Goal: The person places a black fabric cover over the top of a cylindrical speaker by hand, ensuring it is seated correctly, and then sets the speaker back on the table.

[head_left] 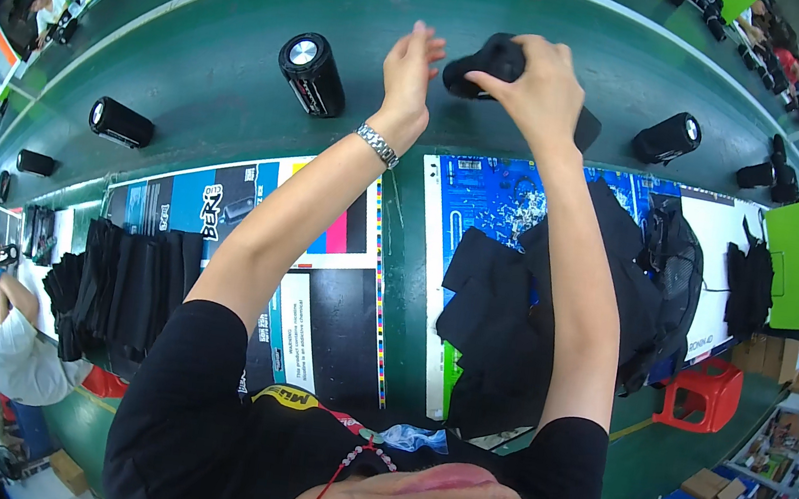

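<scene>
My right hand [546, 92] is over the green conveyor belt, thumb and fingers closed round a black rounded thing [484, 67]. It is smeared by motion, so I cannot tell whether it is a speaker or a cloth pouch. Just left of it, my left hand [410, 74] is raised with fingers stretched out, holding nothing. A black cylindrical speaker [316, 82] with a silvery end stands left of that hand. Partly hidden behind my right wrist is another dark thing [587, 131]. Farther right lies a black speaker [666, 138] with a strap.
More speakers [121, 122] lie along the belt [234, 46] to the left. Printed sheets [343, 293] cover the near bench, with a stack of black cloth pieces [128, 279] at left and a black cloth pile [499, 333] under my right arm. A red stool [700, 395] stands at right.
</scene>
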A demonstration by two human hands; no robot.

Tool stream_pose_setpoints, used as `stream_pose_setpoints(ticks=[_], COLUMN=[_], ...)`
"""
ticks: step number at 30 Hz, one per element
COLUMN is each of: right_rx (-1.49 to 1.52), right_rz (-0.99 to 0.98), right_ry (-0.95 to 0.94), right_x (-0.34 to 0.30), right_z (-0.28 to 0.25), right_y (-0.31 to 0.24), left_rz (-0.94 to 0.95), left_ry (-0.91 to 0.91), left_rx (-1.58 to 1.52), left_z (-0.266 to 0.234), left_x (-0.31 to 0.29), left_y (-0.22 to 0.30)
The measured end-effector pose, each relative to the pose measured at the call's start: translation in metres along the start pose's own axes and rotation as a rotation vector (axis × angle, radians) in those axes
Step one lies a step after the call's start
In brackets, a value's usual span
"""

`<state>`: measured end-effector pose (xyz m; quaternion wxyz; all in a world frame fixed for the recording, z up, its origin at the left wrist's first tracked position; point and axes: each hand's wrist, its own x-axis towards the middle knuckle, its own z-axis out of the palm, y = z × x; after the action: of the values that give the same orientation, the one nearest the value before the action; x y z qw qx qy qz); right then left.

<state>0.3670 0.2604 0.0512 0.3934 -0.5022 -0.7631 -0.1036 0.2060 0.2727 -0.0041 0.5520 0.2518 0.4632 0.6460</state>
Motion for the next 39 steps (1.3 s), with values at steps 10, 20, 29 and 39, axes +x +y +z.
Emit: stream_pose_setpoints(ticks=[10, 20, 29, 39], right_rx=[0.318, 1.231, 0.902, 0.927], right_rz=[0.147, 0.582, 0.524, 0.574], right_ry=[0.265, -0.028, 0.005, -0.120], right_x=[-0.020, -0.027, -0.030, -0.020], right_z=[0.060, 0.052, 0.064, 0.047], right_y=[-0.019, 0.013, 0.015, 0.048], left_rz=[-0.078, 0.750, -0.059, 1.260], left_ry=[-0.199, -0.350, -0.614, -0.640], left_rx=[0.092, 0.623, 1.076, 1.279], left_z=[-0.011, 0.017, 0.035, 0.073], left_x=[0.033, 0.053, 0.067, 0.024], left_y=[0.000, 0.045, 0.080, 0.060])
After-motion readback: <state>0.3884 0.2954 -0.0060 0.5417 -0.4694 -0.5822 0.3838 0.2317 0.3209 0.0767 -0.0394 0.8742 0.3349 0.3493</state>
